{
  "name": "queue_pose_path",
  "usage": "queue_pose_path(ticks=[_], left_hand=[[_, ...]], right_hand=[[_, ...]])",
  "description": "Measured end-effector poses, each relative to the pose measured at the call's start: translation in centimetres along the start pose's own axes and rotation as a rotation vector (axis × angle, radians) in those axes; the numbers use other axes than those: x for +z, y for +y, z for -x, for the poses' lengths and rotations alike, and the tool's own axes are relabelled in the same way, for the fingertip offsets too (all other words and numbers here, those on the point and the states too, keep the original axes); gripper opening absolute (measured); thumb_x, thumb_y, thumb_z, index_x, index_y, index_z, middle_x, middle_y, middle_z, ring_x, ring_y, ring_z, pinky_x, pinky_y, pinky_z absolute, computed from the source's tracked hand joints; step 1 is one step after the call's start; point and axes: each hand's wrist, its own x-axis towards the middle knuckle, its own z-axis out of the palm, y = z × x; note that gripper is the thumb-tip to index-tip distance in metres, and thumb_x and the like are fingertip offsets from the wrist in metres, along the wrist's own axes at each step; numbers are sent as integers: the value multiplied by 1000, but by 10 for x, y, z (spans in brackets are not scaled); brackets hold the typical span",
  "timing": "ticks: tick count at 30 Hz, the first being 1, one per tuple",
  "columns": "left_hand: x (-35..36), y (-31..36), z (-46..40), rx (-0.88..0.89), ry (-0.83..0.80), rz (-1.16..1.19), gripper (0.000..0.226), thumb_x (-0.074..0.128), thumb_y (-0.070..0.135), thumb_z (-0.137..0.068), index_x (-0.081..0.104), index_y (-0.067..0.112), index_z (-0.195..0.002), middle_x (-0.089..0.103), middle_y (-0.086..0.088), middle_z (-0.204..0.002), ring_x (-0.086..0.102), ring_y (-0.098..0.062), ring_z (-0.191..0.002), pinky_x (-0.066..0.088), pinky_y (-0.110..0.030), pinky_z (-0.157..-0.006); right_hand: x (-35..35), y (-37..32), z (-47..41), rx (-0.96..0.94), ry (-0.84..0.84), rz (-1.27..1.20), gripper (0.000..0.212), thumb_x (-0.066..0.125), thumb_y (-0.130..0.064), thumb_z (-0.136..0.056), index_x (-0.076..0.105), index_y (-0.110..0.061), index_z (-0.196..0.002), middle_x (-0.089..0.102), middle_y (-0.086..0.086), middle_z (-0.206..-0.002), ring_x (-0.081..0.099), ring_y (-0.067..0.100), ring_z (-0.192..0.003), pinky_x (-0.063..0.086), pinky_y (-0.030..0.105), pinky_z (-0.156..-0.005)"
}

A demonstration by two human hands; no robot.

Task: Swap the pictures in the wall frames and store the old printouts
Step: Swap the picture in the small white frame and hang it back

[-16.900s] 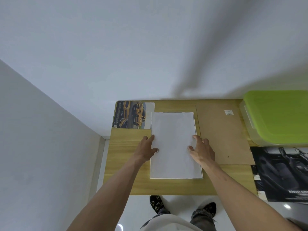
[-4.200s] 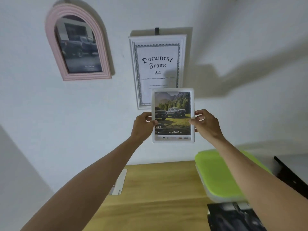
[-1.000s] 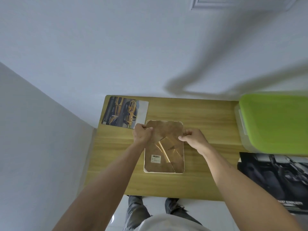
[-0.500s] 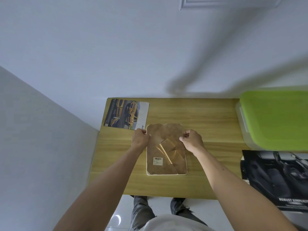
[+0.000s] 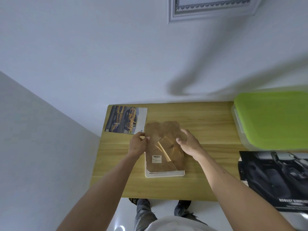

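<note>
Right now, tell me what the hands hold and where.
Both hands, left and right, hold the frame's brown backing board by its side edges, near the far end.

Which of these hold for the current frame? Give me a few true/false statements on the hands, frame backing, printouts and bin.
1. The left hand grips the left edge of the brown backing board. True.
2. The white picture frame hangs on the wall. False: it lies face down on the wooden table, under the backing board.
3. The green-lidded storage bin is open. False: its lid is on.
4. A printout of yellow cars lies at the table's far left corner. True.
5. The right hand holds the dark car-interior printout. False: that printout lies apart at the right, and the right hand is on the backing board's right edge.
</note>
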Motion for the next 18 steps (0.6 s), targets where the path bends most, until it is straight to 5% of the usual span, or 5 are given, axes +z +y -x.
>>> queue_pose_path(ticks=[2,5,9,13,18], left_hand=[[2,4,-2,-9,16,42,21,70,23,-88,64,14,-105,70,-16,-90,70,-32,-80,59,-52,-73],[8,20,-1,-3,65,74,33,74,28,-84,63,13,-112,68,-14,-98,68,-29,-86,59,-48,-77],[32,50,11,85,-29,35,33,76,19,-82,66,14,-113,70,0,-95,68,-17,-86,58,-35,-77],[66,74,27,219,-233,-87,52,75,9,-75,60,28,-121,70,-2,-92,68,-14,-80,50,-19,-57],[122,94,28,274,-310,-335,69,75,7,-63,46,20,-125,67,-5,-103,64,-24,-96,56,-37,-74]], right_hand=[[-4,3,-1,-17,-44,-29,73,58,-21,-93,24,-43,-153,57,-11,-131,56,11,-90,48,31,-79],[-16,5,-2,2,-67,-112,86,54,-8,-83,21,-47,-152,68,-9,-92,56,14,-64,48,32,-57],[-43,9,-1,25,166,-114,48,62,-10,-88,54,-20,-135,68,-1,-104,62,14,-84,47,23,-65],[-75,28,-1,26,326,-91,33,64,-14,-92,60,-14,-124,67,3,-116,60,14,-89,45,22,-71],[-108,55,1,-26,290,23,48,63,-20,-78,58,-20,-125,63,9,-109,64,12,-72,44,17,-47]])
